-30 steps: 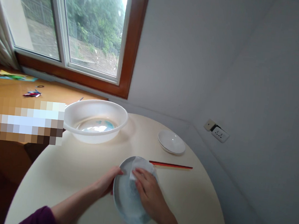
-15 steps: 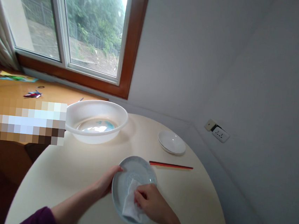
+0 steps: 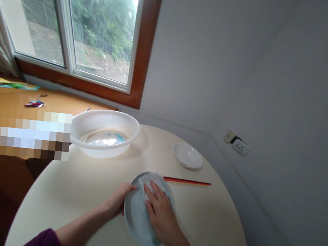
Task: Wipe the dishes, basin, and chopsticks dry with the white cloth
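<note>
A round pale blue-grey plate (image 3: 139, 219) is tilted above the round table, its inner face towards me. My left hand (image 3: 118, 200) is closed around its left rim, with the thumb on top and the other fingers mostly hidden behind. On the plate's upper part lies a thin white cloth (image 3: 145, 180); whether it is paper or fabric I cannot tell. My right hand (image 3: 161, 212) presses it flat against the plate, fingers stretched and spread. Just beyond the plate's right edge lies a pair of red and dark chopsticks (image 3: 189, 181).
A big translucent white basin (image 3: 103, 152) with some water stands at the back left of the cream round table (image 3: 87, 193). Stacked white shallow dishes (image 3: 188, 156) sit at the right rear. A wooden desk (image 3: 58, 99) adjoins on the left. Grey walls and a window rise behind.
My right hand has moved up the plate with the cloth, from its lower part to its upper part. Its fingers have gone from pinching to spread flat. My left hand keeps its hold.
</note>
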Tool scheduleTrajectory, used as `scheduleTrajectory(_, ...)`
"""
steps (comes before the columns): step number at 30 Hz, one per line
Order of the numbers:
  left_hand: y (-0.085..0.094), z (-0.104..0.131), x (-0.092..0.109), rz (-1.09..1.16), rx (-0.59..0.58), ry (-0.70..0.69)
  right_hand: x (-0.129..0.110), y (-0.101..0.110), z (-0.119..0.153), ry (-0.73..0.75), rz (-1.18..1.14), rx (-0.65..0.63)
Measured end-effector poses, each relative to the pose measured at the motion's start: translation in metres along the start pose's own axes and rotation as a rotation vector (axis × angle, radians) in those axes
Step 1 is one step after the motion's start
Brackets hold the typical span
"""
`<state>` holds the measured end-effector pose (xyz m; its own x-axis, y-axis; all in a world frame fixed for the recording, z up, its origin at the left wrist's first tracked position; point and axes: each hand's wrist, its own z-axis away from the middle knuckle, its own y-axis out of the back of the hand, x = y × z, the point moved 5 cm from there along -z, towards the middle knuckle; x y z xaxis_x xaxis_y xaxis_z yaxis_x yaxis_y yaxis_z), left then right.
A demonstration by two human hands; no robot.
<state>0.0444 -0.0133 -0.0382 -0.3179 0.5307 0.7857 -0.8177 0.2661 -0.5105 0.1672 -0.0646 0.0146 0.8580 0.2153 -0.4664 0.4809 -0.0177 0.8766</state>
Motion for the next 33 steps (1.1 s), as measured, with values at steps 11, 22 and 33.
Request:
scheduleTrajectory(11, 0.010, 0.002, 0.008, 0.053, 0.157, -0.002, 0.018, 0.017, 0.001, -0.147, 0.285, 0.145)
scheduleTrajectory(22, 0.008, 0.011, 0.031, 0.262, 0.225, -0.165, -0.005, 0.017, 0.003, 0.106, 0.058, 0.231)
scheduleTrajectory(33, 0.014, 0.010, 0.035, 0.205, 0.260, -0.242, 0.020, 0.026, 0.004, -0.028, 0.134, 0.591)
